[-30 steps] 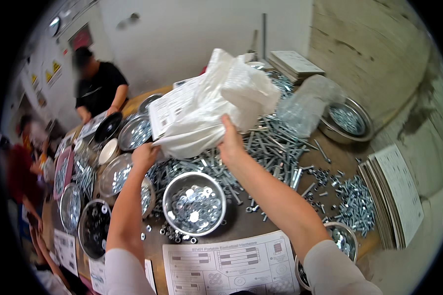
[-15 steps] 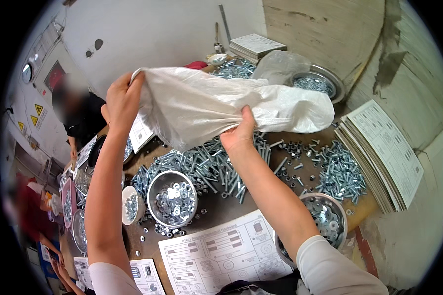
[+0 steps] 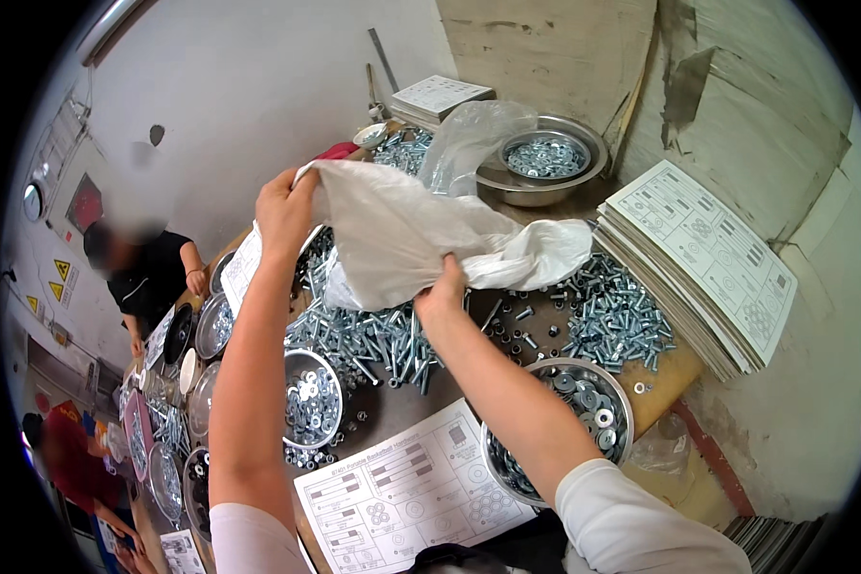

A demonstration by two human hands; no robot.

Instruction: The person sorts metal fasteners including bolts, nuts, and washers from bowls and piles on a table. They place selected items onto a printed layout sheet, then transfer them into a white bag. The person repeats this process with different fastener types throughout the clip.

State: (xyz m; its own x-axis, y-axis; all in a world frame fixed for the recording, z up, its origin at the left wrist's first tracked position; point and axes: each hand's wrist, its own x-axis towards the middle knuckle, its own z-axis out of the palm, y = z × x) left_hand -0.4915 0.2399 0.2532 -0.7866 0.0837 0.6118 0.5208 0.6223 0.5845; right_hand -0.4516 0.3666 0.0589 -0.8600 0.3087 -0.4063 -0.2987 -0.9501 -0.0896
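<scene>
A white woven sack (image 3: pixel 392 225) stretches between my two hands above the table, creased and sagging toward its right end. My left hand (image 3: pixel 285 215) pinches its upper left corner. Lower down and further right, my right hand (image 3: pixel 442 287) grips the sack's lower edge, thumb on top. Beneath it spreads a pile of long silver bolts (image 3: pixel 378 344), partly hidden by the sack. Whether anything is inside the sack I cannot tell.
Metal bowls of washers stand near my left forearm (image 3: pixel 313 400) and under my right forearm (image 3: pixel 598 407). A printed sheet (image 3: pixel 407 493) lies in front. Shorter bolts (image 3: pixel 622 316) and stacked cards (image 3: pixel 703 263) are at right. Another person (image 3: pixel 153 273) is at far left.
My view has shifted to the right. The sack hangs lower and more bunched, its right end drooping, and my hands have come somewhat closer together. Both still hold it.
</scene>
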